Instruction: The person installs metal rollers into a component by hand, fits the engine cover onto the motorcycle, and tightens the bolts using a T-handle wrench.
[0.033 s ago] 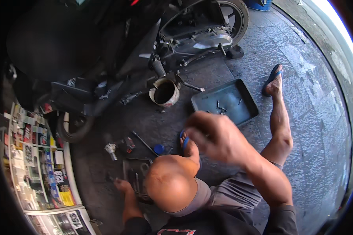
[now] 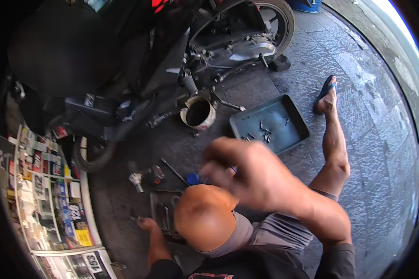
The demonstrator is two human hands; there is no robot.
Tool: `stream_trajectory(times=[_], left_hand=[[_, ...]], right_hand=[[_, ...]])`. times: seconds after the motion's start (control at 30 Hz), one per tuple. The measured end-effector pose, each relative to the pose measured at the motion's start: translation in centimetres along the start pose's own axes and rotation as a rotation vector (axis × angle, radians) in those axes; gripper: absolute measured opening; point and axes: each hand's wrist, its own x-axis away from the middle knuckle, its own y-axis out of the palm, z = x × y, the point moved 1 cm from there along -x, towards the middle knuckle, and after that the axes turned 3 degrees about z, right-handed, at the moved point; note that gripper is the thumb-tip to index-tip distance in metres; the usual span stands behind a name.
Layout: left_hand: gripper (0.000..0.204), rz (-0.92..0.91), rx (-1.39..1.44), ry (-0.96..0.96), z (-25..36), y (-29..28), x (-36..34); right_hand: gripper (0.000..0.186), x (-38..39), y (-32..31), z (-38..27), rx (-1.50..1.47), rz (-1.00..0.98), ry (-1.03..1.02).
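Note:
My right hand (image 2: 246, 174) is raised in the middle of the view, above my bent knee. Its fingers curl inward but are smeared by motion, so what they hold, if anything, cannot be made out. Low on the left, my left hand (image 2: 147, 224) is closed beside an open tool tray (image 2: 156, 200) on the floor. A small dark object (image 2: 133, 217) shows at its fingertips, too blurred to name. Long metal tools lie in the tray, partly hidden by my knee. Near it are a blue round cap (image 2: 192, 178), a long thin bar (image 2: 173, 170) and a power tool (image 2: 154, 175).
A partly stripped scooter (image 2: 228, 56) stands ahead. Below it are a dirty bucket (image 2: 206, 122) with dark contents and a grey-blue tray (image 2: 299, 122) with several bolts. A glass display case (image 2: 89, 211) of packaged goods lines the left, and a silvery metal part (image 2: 136, 180) lies nearby.
My right hand has shifted a little left and down, and its fingers remain blurred. The whole scene sits slightly lower and farther right. My left hand stays by the tool tray.

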Motion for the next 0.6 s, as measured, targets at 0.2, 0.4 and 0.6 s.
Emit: stream_trajectory(times=[0.2,0.4,0.6], left_hand=[[0.038,0.157,0.212,-0.698,-4.2,-6.4,-7.0],[0.046,-0.052,0.598,-1.053,-8.9,-6.5,-4.3],[0.056,-0.437,0.832,-1.203,-9.8,-0.9,3.6]], right_hand=[[0.019,-0.2,-0.1,-14.1,-0.001,-0.489,-0.318],[0.019,2.1,-0.3,-17.8,0.115,-0.632,-0.233],[0.019,3.1,-2.7,-12.1,0.159,-0.561,0.001]])
